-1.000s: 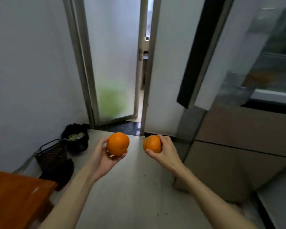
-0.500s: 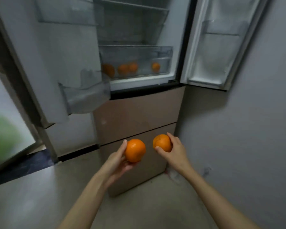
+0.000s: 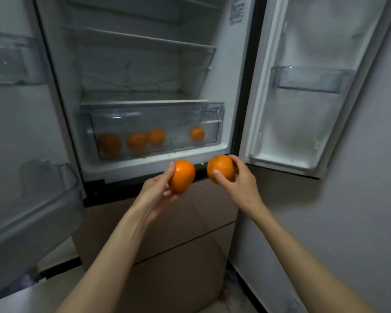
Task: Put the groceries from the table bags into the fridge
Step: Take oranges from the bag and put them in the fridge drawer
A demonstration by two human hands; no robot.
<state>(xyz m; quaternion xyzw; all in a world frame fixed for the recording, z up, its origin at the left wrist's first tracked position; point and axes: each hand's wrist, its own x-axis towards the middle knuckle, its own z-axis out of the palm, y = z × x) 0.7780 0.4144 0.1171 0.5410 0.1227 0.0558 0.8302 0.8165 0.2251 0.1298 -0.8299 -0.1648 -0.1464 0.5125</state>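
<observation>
Oranges — I grip one orange (image 3: 181, 175) in my left hand (image 3: 155, 195), another orange (image 3: 220, 168) in my right hand (image 3: 240, 181), below the fridge (image 3: 145, 64) — its sticker (image 3: 237, 10) unreadable.

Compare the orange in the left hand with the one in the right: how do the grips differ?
The left orange rests in the upturned left hand, thumb along its side. The right orange is gripped from the right by the right hand, thumb across its front. Both hang just below the crisper drawer.

Two bright orange oranges, one (image 3: 181, 176) on the left and one (image 3: 221, 168) on the right. Four more orange ones (image 3: 137, 141) show through the clear, see-through drawer (image 3: 154, 118). The fridge (image 3: 131, 71) is white inside, with tan-brown drawer fronts (image 3: 167, 224) below. The wall (image 3: 359, 199) is pale grey.
</observation>
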